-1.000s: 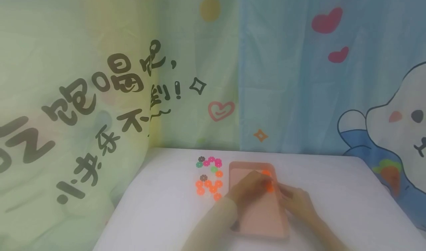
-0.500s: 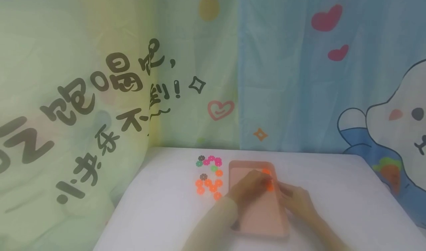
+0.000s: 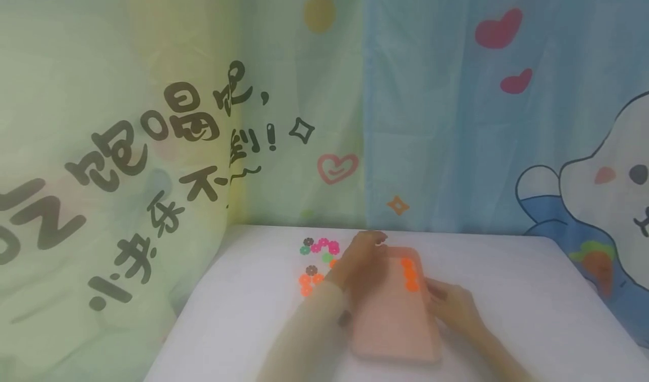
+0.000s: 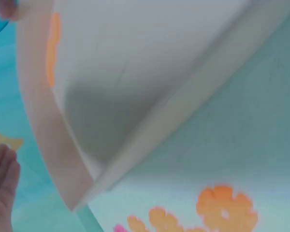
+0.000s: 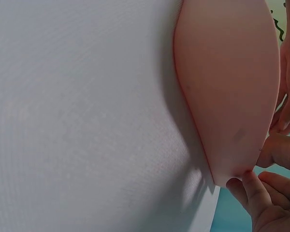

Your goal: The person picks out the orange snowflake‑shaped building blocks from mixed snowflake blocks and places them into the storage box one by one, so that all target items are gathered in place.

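Note:
A pink rectangular tray (image 3: 392, 320) lies on the white table, with a short column of orange flower-shaped pieces (image 3: 409, 275) along its right inner side. My left hand (image 3: 362, 255) hovers over the tray's far left corner; its fingers (image 4: 2, 179) are extended and hold nothing in the left wrist view. On the opposite side, my right hand (image 3: 453, 306) pinches the tray's right wall, fingers (image 5: 258, 193) against the outside and thumb bent at the rim. My left forearm covers part of the loose orange pieces.
Left of the tray lie loose flower-shaped pieces: orange ones (image 3: 306, 286), pink ones (image 3: 324, 245), a light green one (image 3: 327, 257), a dark green one (image 3: 305, 250) and two dark ones (image 3: 311, 270). A printed curtain (image 3: 431, 117) hangs behind the table (image 3: 228, 325).
My left hand has left the orange pieces in the tray and moved left and back, its fingers straightening. The orange column now shows fully. My right hand stays at the tray's wall.

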`<state>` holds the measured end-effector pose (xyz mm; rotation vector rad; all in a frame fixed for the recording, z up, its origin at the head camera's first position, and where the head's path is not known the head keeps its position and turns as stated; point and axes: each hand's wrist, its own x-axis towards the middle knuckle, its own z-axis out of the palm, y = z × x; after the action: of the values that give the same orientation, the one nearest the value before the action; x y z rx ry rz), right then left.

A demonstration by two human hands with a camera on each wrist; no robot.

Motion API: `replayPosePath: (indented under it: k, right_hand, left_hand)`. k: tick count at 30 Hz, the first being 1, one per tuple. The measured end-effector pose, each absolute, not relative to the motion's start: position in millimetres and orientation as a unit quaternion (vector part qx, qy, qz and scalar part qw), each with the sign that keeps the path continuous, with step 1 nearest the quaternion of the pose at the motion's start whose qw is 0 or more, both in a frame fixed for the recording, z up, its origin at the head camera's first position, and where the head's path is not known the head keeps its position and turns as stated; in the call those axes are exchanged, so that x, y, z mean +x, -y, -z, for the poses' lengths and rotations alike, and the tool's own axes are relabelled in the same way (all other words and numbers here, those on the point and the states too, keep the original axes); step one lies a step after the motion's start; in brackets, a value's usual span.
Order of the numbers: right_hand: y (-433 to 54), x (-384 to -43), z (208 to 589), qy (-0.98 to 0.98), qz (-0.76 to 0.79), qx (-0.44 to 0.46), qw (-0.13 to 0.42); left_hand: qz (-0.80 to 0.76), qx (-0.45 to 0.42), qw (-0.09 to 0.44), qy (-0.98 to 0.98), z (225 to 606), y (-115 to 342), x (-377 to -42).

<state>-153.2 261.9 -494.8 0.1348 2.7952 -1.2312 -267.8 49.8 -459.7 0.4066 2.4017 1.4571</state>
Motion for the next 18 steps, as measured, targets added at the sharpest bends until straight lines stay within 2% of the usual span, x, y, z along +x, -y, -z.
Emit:
replayPosePath:
  k: [2,3,5,11,18]
  right_hand:
    - [-260,-151,491,-0.914,0.403,0.038,0.036]
    - [-261,-150,491,-0.914,0.403,0.034,0.032]
    - [-262,-150,493,-0.914,0.404,0.030,0.027]
    - [-270,-158,511,-0.915,0.402,0.030,0.027]
    - [-274,-165,521,-0.913,0.404,0.037,0.030]
  left_hand:
    - [-0.406,0.218,0.062,-0.885,471,-47,-287]
    - [-0.349,0.245,-0.004,-0.904,477,-46,-297]
    - [-0.266,0.245,-0.054,-0.931,485,-42,-313]
    - [-0.204,0.164,-0.013,-0.965,492,-29,-333]
    - [-0.238,0.134,0.017,-0.962,491,-24,-335]
